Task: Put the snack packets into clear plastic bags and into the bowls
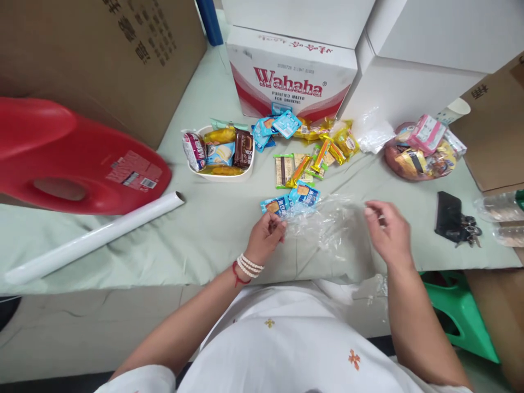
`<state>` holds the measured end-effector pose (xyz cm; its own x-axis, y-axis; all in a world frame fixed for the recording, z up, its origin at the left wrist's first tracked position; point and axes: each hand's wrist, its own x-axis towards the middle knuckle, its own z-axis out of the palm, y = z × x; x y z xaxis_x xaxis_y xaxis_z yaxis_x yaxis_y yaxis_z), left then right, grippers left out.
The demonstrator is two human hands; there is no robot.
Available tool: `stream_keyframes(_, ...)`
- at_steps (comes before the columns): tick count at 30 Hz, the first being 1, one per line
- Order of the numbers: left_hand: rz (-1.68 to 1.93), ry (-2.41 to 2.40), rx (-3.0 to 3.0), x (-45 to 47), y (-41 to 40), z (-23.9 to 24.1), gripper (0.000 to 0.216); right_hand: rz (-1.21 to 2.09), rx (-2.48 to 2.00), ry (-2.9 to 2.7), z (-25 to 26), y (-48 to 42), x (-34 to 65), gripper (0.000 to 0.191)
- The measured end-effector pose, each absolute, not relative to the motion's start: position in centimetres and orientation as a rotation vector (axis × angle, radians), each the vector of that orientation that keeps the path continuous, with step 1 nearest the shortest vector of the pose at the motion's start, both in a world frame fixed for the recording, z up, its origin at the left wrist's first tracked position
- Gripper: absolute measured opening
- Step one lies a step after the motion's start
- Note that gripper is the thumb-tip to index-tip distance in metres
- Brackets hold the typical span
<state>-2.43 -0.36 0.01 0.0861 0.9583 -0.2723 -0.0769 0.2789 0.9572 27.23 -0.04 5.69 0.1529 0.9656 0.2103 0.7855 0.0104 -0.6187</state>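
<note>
My left hand (266,237), with beaded and red bracelets at its wrist, pinches the left edge of a clear plastic bag (331,224). The bag lies crumpled on the table in front of me. Just beyond my left fingertips are blue snack packets (305,194), partly covered by the bag. To the right of the bag, my right hand (388,232) hovers with loosely curled fingers, thumb and index finger apart, and nothing visible in them. Farther back lie clear-wrapped crackers (284,170), yellow-wrapped sticks (321,154) and more blue packets (287,124).
A white tub (221,178) of wrapped snacks stands left of centre. Left are a red jug (94,164) and a white roll (98,238). Behind stands a Wahaha carton (292,71); on the right, a filled bowl (397,166) and a black case with keys (449,215).
</note>
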Motion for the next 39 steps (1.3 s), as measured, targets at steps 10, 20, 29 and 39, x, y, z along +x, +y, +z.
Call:
stream_keyframes(10,1.055,1.246,0.657,-2.9,0.4,0.9,0.04,0.493,-1.118,-2.03,4.3,-4.1,20.2,0.019)
stream_keyframes(20,0.978,1.689,0.921,-6.2,-1.3,0.6,0.03,0.422,-1.07,-2.217,1.6,-9.0,23.6,0.033)
stream_keyframes(29,0.686,0.854,2.52,-7.0,-0.4,3.4,0.031,0.455,-1.074,-2.259,2.1,-7.6,25.5,0.027)
stream_keyframes(39,0.213,0.759,2.698,-3.6,2.3,0.4,0.046,0.375,-1.315,-2.336,4.2,-9.2,31.5,0.029)
